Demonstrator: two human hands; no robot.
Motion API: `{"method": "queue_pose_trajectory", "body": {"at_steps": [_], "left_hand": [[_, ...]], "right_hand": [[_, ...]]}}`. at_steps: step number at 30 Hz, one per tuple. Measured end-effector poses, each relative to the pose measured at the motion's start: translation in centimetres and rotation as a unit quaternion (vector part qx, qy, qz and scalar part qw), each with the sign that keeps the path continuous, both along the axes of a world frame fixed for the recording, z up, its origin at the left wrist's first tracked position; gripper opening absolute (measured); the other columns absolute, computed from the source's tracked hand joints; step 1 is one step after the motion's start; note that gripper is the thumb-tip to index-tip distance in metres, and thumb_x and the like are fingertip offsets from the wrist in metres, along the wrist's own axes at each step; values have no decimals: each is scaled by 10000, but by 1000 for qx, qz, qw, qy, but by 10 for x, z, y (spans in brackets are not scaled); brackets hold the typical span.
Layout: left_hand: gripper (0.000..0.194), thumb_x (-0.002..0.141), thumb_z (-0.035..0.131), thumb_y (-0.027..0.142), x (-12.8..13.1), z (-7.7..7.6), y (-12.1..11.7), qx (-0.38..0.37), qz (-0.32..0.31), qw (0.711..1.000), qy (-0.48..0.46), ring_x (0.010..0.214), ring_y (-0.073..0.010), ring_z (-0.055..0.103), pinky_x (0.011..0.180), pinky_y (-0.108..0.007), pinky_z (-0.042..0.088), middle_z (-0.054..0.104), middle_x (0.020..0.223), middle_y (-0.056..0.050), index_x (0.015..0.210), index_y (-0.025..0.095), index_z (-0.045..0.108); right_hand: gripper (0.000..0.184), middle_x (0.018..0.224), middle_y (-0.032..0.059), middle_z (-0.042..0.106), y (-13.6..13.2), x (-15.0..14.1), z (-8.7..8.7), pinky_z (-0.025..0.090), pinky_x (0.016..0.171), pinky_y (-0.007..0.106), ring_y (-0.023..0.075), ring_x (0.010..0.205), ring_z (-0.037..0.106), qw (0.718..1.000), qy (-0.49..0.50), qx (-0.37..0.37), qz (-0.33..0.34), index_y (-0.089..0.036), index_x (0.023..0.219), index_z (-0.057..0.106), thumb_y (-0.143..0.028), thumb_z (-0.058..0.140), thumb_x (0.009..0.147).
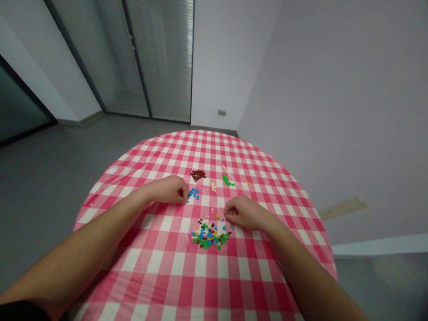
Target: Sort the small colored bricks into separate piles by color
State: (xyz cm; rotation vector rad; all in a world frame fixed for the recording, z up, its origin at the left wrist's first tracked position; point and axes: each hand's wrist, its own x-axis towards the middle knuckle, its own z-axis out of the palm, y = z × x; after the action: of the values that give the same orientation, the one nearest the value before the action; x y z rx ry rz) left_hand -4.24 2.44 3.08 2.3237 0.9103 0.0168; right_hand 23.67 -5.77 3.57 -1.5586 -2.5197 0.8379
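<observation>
My left hand is closed in a pinch at the left edge of a small group of blue toy bricks. A bit of blue shows at its fingertips, too small to tell whether it is gripped. My right hand has its fingers curled together low over the table, by the upper right edge of a mixed pile of tiny coloured bricks. Whatever those fingers hold, if anything, is hidden. Green, blue, brown, yellow and white pieces lie jumbled in that pile.
Beyond the hands lie a brown brick group, a green group, a few cream pieces and a little orange piece. A red-and-white checked tablecloth covers the round table. A wall stands at the right.
</observation>
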Motion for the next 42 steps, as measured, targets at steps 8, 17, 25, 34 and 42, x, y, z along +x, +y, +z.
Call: {"method": "queue_pose_trajectory", "body": {"at_steps": [8, 17, 25, 34, 42], "left_hand": [[112, 693, 592, 183, 4, -5, 1, 52, 28, 998, -19, 560, -123, 536, 538, -233, 313, 626, 591, 13, 595, 164, 642], [152, 786, 678, 277, 14, -9, -4, 108, -8, 990, -95, 641, -143, 568, 652, -261, 371, 677, 673, -13, 672, 181, 707], [118, 812, 646, 209, 22, -11, -13, 151, -36, 982, -108, 719, -154, 596, 709, -278, 395, 720, 737, -15, 726, 210, 725], [130, 840, 629, 212, 26, -9, -15, 153, -35, 980, -119, 791, -171, 622, 791, -311, 419, 728, 785, -26, 768, 206, 737], [133, 881, 631, 272, 43, -21, -27, 214, 33, 971, -102, 855, -208, 598, 818, -355, 409, 693, 821, -51, 846, 202, 739]], "right_hand": [[133, 662, 17, 668, 5, -26, -33, 400, 575, 212, 123, 596, 582, 977, 141, 128, -96, -153, 737, 676, -53, 595, 704], [92, 799, 21, 739, 12, -38, -47, 461, 718, 266, 170, 767, 659, 963, 152, 189, -118, -202, 826, 710, -139, 646, 803], [147, 890, 30, 763, 8, -29, -40, 470, 721, 293, 204, 808, 688, 974, 19, 194, -117, -218, 923, 726, -180, 612, 838], [187, 964, 70, 667, 6, -30, -40, 474, 788, 270, 174, 901, 625, 975, 34, 214, -53, -188, 987, 748, -203, 577, 912], [306, 895, 77, 661, 6, -31, -34, 454, 723, 277, 173, 815, 605, 978, 55, 199, -33, -198, 1100, 752, -127, 533, 897]]}}
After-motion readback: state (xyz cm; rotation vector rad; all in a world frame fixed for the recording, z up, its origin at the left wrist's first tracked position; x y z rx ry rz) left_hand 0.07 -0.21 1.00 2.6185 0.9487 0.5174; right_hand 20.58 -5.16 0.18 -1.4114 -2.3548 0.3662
